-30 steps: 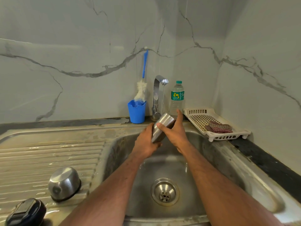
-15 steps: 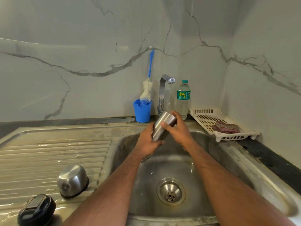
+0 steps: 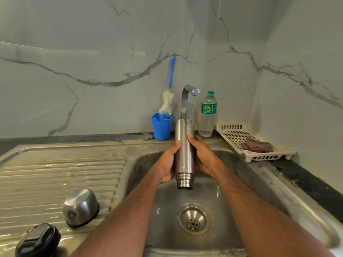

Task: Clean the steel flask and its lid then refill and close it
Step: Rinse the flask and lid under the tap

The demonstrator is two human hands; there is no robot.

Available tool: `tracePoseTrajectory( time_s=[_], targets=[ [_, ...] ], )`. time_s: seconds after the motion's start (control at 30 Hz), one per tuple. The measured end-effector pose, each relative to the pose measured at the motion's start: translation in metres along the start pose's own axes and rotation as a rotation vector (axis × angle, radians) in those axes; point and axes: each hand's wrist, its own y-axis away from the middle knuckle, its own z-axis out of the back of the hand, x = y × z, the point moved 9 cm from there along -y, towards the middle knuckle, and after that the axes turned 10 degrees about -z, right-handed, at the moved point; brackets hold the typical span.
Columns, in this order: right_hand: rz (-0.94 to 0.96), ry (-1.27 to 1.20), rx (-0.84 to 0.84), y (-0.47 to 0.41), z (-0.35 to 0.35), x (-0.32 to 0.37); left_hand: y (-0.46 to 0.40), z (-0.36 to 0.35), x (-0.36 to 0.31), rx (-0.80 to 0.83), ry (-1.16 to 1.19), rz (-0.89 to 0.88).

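The steel flask [image 3: 184, 154] is held upside down over the sink basin [image 3: 232, 182], its threaded open mouth pointing down at the drain [image 3: 193, 218]. My left hand [image 3: 168, 164] grips its left side and my right hand [image 3: 202, 156] grips its right side. A thin stream of water runs from the tap [image 3: 189, 93] just behind the flask's base. On the draining board to the left stand a steel cup lid [image 3: 80, 207], upside down, and a black inner lid [image 3: 38, 241].
A blue cup [image 3: 161, 126] with a bottle brush [image 3: 169, 93] stands left of the tap, a plastic water bottle [image 3: 207, 114] right of it. A white plastic tray [image 3: 254, 143] with a folded cloth [image 3: 257, 146] sits at the right corner.
The flask has turned from tilted with its base toward the tap to upright and inverted, mouth now showing below my hands. Both hands shifted along its body. The camera has moved closer.
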Motion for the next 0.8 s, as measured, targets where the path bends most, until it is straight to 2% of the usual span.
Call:
tracePoseTrajectory(
  time_s=[0.17,0.27,0.4,0.53,0.63,0.7,0.8],
  targets=[
    [0.129,0.088,-0.062,0.006,-0.005,0.013,-0.006,-0.005,-0.005,-0.020,-0.234,-0.116],
    [0.076,0.063,-0.086,0.003,-0.004,0.008,-0.004,-0.003,-0.010,-0.012,-0.285,-0.160],
    [0.006,-0.021,-0.203,0.002,0.015,0.009,0.000,-0.007,-0.012,0.126,-0.437,-0.184],
    [0.148,-0.165,-0.320,0.011,0.036,0.031,-0.001,-0.009,-0.009,0.208,-0.717,-0.224],
    [0.244,0.038,-0.300,0.017,0.036,0.042,-0.001,-0.008,-0.021,0.125,-0.868,-0.353],
    [0.229,0.196,-0.281,0.015,0.030,0.038,-0.001,-0.003,-0.025,0.067,-0.834,-0.373],
    [0.119,0.094,-0.188,0.012,0.019,0.023,0.000,0.001,-0.009,0.104,-0.438,-0.158]
  ],
)
